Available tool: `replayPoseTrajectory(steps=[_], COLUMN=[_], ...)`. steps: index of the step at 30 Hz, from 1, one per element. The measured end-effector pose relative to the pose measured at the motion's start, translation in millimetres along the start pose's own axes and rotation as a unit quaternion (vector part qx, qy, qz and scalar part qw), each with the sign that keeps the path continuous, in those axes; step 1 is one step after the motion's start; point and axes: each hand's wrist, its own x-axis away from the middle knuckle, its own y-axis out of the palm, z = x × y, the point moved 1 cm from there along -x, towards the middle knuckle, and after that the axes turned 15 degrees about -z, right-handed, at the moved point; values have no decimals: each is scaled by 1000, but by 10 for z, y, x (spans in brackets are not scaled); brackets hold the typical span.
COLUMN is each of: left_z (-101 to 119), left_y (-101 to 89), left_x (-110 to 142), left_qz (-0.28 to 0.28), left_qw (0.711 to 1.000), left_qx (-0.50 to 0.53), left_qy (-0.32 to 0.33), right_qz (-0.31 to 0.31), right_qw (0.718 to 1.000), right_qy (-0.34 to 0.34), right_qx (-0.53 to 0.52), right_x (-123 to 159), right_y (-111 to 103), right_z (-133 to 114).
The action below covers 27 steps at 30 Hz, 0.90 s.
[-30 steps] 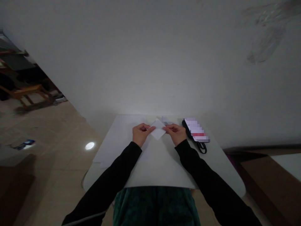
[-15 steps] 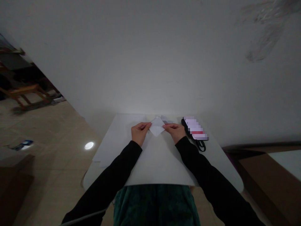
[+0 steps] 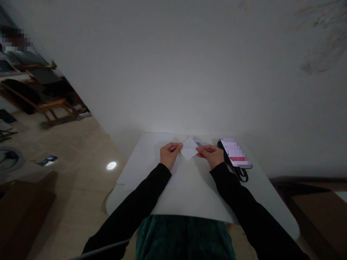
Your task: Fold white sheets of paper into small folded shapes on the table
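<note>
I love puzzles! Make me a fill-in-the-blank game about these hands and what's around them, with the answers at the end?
1. The left hand and the right hand pinch a small paper piece that is ____.
2. The left sleeve is ____.
3. The strap lies nearer the ____ hand.
4. The bright round spot shines on the ____.

Answers: white; black; right; floor

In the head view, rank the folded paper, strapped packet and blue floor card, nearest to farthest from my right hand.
1. Folded paper: pinched by the right hand, at its left.
2. Strapped packet: on the table, right of the hand.
3. Blue card: on the floor, far left.
</note>
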Motion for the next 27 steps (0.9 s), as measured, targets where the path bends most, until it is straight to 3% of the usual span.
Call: replayPoseTrajectory(steps=[10,15,17,22,27], left_z=[43,53,43,45,32], left_y=[-27,-93,-85,-26,-34], left_x=[5,-17,-8,20,-25], left_qz=[-49,-177,-201,-185,-186], left_qw=[999,983,977,978,980], left_qx=[13,-27,-29,-29,-9], left_qy=[-7,-48,-69,-89,-71], right_qz=[12,-20,-45,-77,-112], right_qw=[1000,998,997,993,992], right_qy=[-16,-18,-21,-2,56], right_qx=[20,49,64,86,26], right_x=[39,24,27,37,20], right_y=[-43,-62,-49,-38,-76], right_z=[-53,16,35,-12,-25])
